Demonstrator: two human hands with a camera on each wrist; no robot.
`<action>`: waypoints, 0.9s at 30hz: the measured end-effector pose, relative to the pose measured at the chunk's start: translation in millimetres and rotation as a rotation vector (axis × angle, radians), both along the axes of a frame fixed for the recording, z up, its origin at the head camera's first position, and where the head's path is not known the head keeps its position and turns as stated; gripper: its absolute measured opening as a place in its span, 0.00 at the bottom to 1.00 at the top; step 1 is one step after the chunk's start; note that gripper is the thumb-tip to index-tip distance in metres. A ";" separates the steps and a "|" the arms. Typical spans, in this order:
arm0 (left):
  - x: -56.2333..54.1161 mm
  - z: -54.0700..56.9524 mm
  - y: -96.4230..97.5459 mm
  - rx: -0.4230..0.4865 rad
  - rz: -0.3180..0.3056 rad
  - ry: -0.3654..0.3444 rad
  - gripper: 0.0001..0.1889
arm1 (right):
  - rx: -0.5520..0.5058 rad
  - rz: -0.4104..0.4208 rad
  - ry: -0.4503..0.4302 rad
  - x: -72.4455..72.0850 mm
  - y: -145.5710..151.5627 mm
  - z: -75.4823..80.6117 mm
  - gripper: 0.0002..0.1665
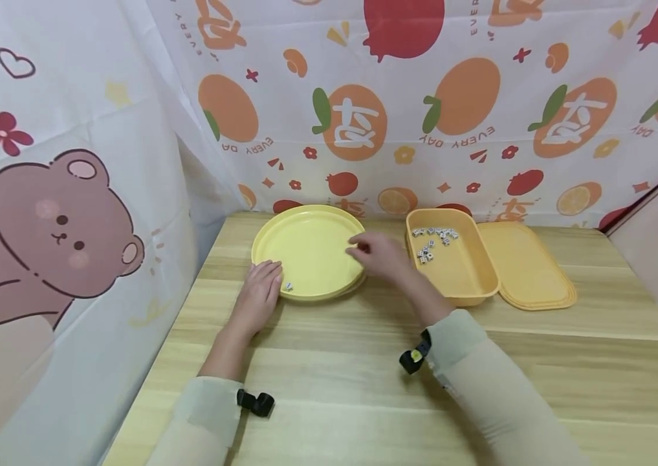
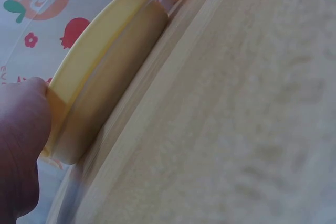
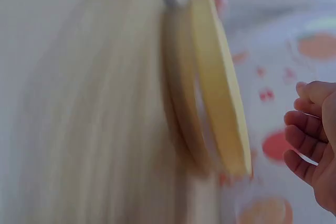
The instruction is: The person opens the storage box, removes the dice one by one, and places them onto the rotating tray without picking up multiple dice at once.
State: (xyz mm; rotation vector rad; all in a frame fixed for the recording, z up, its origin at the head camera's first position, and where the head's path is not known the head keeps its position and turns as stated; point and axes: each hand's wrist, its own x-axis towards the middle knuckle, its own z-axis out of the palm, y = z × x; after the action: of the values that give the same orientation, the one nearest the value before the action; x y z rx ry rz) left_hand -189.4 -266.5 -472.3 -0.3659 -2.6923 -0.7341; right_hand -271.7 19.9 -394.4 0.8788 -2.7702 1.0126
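A round yellow tray (image 1: 314, 249) sits at the back left of the table. A single white die (image 1: 288, 287) lies inside it by the front rim. My left hand (image 1: 259, 291) rests on the tray's left front rim, its fingers over the edge. My right hand (image 1: 383, 255) is in the air by the tray's right rim, between tray and box. Its fingers (image 3: 304, 129) are loosely bent, and I see nothing between them. Right of that hand, an orange rectangular box (image 1: 462, 272) contains several white dice (image 1: 425, 252), mostly toward its back and left.
A flat orange lid (image 1: 529, 265) lies right of the box on the wooden table (image 1: 329, 388). Behind stands a fruit-patterned cloth (image 1: 404, 116), and a bear-print cloth (image 1: 66, 226) hangs along the left side.
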 end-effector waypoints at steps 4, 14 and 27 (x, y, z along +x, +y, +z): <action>-2.3 -1.4 -0.2 -0.002 0.000 0.010 0.22 | -0.074 -0.139 0.001 -19.8 48.0 -2.2 0.16; -5.2 -3.5 0.1 0.021 0.008 -0.002 0.22 | -0.096 -0.396 -0.233 -51.1 133.5 -31.8 0.19; -5.0 -6.1 2.2 0.031 0.006 -0.003 0.22 | 0.069 -0.383 -0.456 -55.9 145.7 -60.8 0.21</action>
State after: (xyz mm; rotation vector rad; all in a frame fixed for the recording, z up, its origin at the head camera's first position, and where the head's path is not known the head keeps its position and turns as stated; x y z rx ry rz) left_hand -194.4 -264.3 -478.4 -0.3494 -2.6800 -0.7741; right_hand -327.6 165.6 -455.2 0.1035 -3.1719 1.1634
